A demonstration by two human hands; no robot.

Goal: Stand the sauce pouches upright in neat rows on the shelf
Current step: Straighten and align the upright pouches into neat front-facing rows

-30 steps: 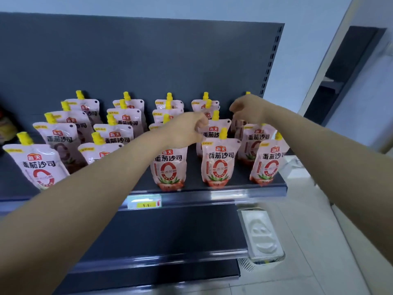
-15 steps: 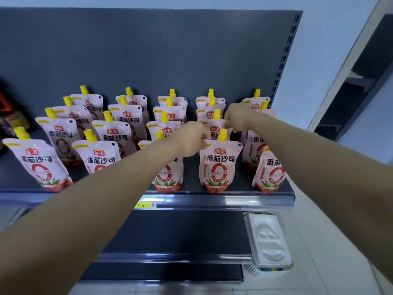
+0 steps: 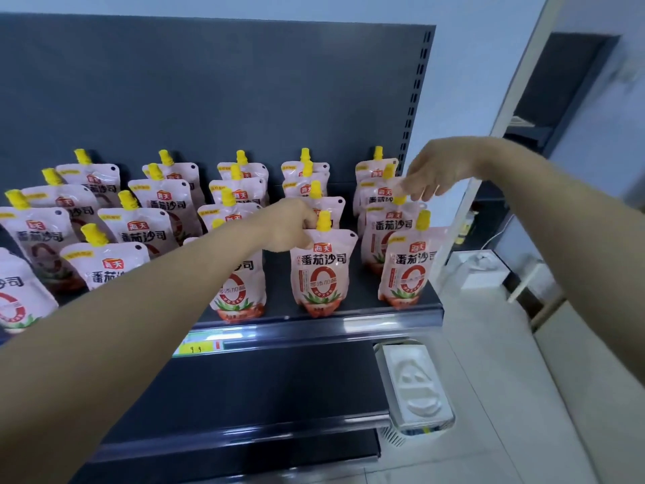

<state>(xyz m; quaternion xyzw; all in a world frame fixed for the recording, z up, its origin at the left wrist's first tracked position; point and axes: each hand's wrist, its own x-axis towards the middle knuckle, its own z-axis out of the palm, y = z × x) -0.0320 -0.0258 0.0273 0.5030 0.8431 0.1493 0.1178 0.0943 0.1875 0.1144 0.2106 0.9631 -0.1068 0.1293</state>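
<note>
Pink sauce pouches with yellow caps stand in five columns on the dark shelf [image 3: 349, 319]. My left hand [image 3: 289, 225] reaches over the middle column and grips the top left corner of the front pouch [image 3: 323, 270] of the fourth column, beside its cap. That pouch stands upright at the shelf's front edge. My right hand [image 3: 439, 172] hovers over the rightmost column. Its fingers hang down loosely and their tips touch the top of a pouch [image 3: 378, 190] near the back. The rightmost front pouch [image 3: 406, 270] leans slightly to the right.
A dark back panel [image 3: 209, 92] rises behind the pouches. A yellow price tag [image 3: 199, 348] sits on the shelf's front rail. Lower down, a dark shelf [image 3: 244, 389] juts out. A white moulded tray [image 3: 413, 386] lies on the floor at the right, near a white box [image 3: 483, 270].
My right hand has lifted up and to the right, and its fingers have uncurled from the pouches in the right column. My left hand has stayed at the fourth column's front pouch.
</note>
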